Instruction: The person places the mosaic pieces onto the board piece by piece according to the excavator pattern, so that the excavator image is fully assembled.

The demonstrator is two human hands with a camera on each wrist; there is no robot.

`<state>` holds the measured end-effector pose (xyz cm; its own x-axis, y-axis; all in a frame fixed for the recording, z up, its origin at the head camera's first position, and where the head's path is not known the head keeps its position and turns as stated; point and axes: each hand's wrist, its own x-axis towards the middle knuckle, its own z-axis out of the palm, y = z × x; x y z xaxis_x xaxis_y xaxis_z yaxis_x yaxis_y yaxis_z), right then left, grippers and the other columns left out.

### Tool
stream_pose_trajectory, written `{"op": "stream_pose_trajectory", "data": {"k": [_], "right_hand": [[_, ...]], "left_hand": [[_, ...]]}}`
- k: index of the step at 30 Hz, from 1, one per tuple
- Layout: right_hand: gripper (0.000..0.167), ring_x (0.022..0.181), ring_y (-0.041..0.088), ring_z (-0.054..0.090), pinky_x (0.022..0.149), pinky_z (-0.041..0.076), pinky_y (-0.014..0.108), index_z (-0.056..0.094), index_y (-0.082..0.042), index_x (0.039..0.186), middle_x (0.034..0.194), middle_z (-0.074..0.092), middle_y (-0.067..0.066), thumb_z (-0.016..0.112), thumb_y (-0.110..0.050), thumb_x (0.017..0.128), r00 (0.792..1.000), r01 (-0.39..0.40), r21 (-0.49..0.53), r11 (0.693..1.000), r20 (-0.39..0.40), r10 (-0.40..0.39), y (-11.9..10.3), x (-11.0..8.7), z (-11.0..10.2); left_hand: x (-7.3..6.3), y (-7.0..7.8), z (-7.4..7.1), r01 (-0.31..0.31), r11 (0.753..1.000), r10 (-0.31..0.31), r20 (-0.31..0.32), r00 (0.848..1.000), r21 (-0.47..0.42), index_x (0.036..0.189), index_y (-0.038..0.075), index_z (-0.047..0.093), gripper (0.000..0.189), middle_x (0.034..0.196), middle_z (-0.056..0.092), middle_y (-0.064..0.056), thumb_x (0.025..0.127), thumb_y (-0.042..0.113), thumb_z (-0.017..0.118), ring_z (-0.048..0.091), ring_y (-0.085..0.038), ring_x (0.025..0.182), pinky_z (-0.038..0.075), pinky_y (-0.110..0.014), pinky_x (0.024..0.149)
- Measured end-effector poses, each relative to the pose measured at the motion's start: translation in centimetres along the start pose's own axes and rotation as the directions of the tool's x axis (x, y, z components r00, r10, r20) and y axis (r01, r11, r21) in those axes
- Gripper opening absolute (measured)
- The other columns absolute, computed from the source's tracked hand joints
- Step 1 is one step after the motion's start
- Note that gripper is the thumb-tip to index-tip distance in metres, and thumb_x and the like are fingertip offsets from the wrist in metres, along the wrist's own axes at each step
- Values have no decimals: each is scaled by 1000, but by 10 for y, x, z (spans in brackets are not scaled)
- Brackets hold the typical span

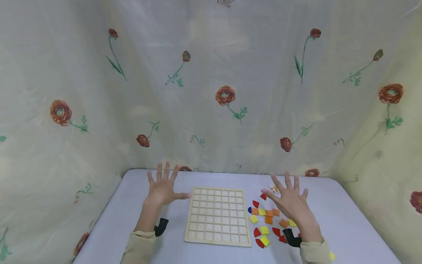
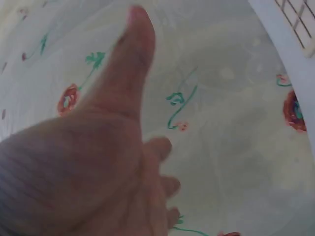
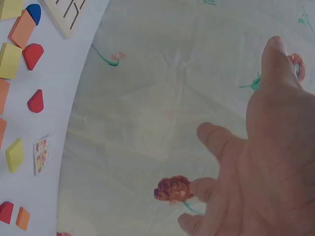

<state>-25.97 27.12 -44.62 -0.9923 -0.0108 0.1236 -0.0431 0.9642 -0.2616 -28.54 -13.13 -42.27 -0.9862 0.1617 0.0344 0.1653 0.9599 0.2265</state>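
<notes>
My left hand is held up left of a pale wooden grid board, its fingers spread and straight. In the head view its thumb points at the board's upper left edge. My right hand is raised on the other side, fingers spread, over a scatter of small coloured pieces. Among these are a yellow square, an orange square, a red wedge and a blue rounded piece. Neither hand holds anything. The board's square cells hold no pieces. The right forearm hides part of the scatter.
A white table carries everything. Behind and beside it hangs a pale curtain printed with red flowers. A small printed card lies beyond the pieces. Black wrist mounts stick out from both wrists.
</notes>
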Motion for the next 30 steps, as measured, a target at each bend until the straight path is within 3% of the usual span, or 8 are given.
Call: {"op": "stream_pose_trajectory", "data": {"k": [3, 7, 12, 15, 19, 23, 30], "right_hand": [[90, 142, 56, 4, 103, 10, 80, 24, -21, 154, 159, 5, 27, 52, -70, 84, 996, 81, 85, 993, 17, -82, 1, 9, 4], [91, 139, 49, 24, 103, 30, 72, 31, -17, 152, 158, 20, 23, 64, -63, 81, 978, 179, 229, 957, 68, -199, 0, 21, 17], [73, 119, 34, 53, 97, 49, 52, 52, -10, 137, 138, 52, 15, 74, -48, 80, 962, 164, 364, 917, 148, -231, 3, 33, 44], [50, 107, 28, 56, 89, 54, 41, 61, -7, 124, 120, 61, 11, 77, -30, 82, 956, 123, 396, 910, 199, -216, 5, 36, 59], [30, 90, 22, 55, 75, 50, 29, 66, -6, 112, 101, 63, 6, 75, -15, 84, 939, 139, 403, 905, 237, -250, 6, 36, 71], [26, 84, 18, 53, 70, 47, 24, 67, -5, 108, 95, 62, 3, 74, -14, 85, 925, 188, 389, 902, 239, -296, 5, 36, 82], [18, 84, 13, 51, 79, 50, 30, 67, -9, 102, 99, 60, -1, 72, -13, 86, 921, 226, 311, 923, 241, -306, 1, 33, 94]], "left_hand": [[10, -11, 7, -152, 982, 163, 98, 982, -111, 157, 18, 2, 122, 161, -13, -16, 69, 65, 73, -17, -39, 147, -6, -69, 113], [22, -25, 28, -279, 922, 343, 235, 909, -268, 156, 20, -5, 131, 161, -16, -14, 63, 67, 75, -15, -35, 149, -1, -65, 116], [28, -36, 56, -335, 884, 440, 340, 831, -326, 156, 18, -5, 130, 163, -12, -13, 66, 62, 78, -8, -32, 150, 5, -63, 117], [27, -39, 70, -351, 875, 465, 381, 799, -332, 156, 13, -4, 127, 163, -9, -13, 70, 52, 81, -6, -32, 151, 6, -64, 117], [23, -41, 81, -332, 882, 456, 424, 783, -336, 156, 9, 0, 127, 164, -6, -11, 68, 48, 84, -4, -32, 151, 4, -64, 117], [17, -40, 88, -299, 900, 421, 453, 786, -316, 156, 8, 5, 127, 164, -1, -10, 66, 47, 85, -1, -29, 151, 6, -62, 118], [10, -34, 92, -282, 921, 382, 487, 785, -268, 155, 9, 12, 122, 164, 4, -7, 66, 50, 84, 5, -26, 151, 8, -60, 119]]}}
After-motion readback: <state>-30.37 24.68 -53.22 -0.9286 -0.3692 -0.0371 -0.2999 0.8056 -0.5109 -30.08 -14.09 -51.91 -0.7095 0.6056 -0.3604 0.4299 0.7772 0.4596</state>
